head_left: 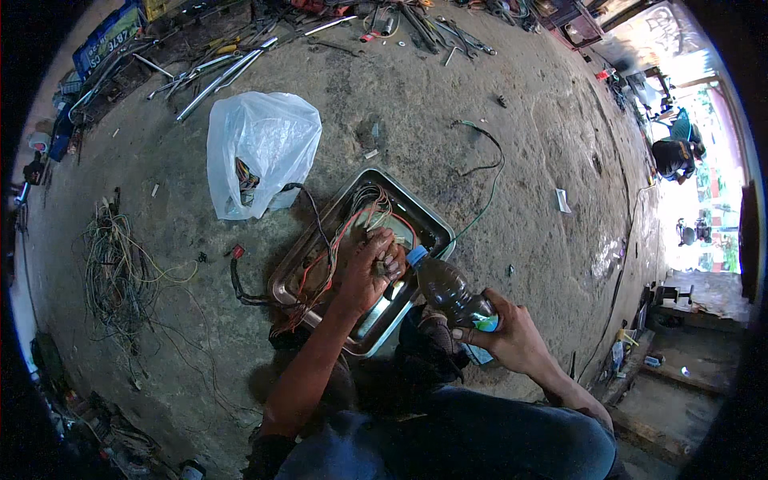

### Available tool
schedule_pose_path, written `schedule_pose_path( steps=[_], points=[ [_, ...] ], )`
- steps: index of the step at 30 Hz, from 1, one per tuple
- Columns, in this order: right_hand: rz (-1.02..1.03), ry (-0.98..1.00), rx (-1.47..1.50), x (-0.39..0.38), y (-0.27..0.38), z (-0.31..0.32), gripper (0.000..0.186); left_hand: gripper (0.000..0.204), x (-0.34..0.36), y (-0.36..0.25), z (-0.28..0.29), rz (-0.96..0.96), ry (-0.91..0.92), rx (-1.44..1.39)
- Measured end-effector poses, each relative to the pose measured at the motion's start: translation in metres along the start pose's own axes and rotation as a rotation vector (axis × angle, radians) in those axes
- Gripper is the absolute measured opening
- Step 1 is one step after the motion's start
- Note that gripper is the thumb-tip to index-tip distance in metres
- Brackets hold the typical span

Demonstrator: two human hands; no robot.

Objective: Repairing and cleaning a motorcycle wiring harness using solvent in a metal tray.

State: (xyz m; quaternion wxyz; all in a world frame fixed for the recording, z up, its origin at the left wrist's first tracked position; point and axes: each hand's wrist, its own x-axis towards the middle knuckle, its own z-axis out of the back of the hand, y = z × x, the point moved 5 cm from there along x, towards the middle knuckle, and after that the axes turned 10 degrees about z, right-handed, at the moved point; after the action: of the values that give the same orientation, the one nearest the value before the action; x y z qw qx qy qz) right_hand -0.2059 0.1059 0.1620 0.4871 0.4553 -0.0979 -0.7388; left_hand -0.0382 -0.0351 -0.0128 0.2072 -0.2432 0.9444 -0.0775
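A metal tray (290, 260) with raised sides lies on the floor before me, holding a wiring harness (340, 240) of red, orange and dark wires. My left hand (372, 268) is over the tray, its fingers curled closed beside the wires; what they grip is hidden. My right hand (516, 332) is wrapped around the base of a plastic bottle (450, 290) with dark contents. The bottle is tilted, and its blue cap end points at my left hand, close to the fingers.
Left of the tray lie a white plastic bag (268, 140) with wires inside and a tangled wire heap (120, 276). Metal tubes (228, 76) and hand tools (432, 32) line the far side. Another person (676, 158) is near the bright opening at right.
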Motion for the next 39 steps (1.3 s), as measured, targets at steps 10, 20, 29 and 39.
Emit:
schedule_pose_path(
  steps=[10,20,29,39],
  points=[
    [-0.001,0.01,-0.011,0.002,0.002,-0.002,0.072,0.041,-0.003,0.006,-0.001,0.043,-0.068,-0.071],
    [-0.008,0.007,0.041,0.001,-0.003,-0.006,0.068,0.052,-0.001,0.006,-0.003,0.076,-0.078,-0.096],
    [-0.035,-0.005,0.017,-0.002,-0.002,-0.008,0.063,0.025,-0.005,0.014,0.001,-0.031,-0.251,0.438],
    [-0.058,-0.031,-0.047,-0.006,-0.013,-0.019,0.072,0.019,0.002,0.027,0.028,-0.288,-0.212,0.714]
  ],
)
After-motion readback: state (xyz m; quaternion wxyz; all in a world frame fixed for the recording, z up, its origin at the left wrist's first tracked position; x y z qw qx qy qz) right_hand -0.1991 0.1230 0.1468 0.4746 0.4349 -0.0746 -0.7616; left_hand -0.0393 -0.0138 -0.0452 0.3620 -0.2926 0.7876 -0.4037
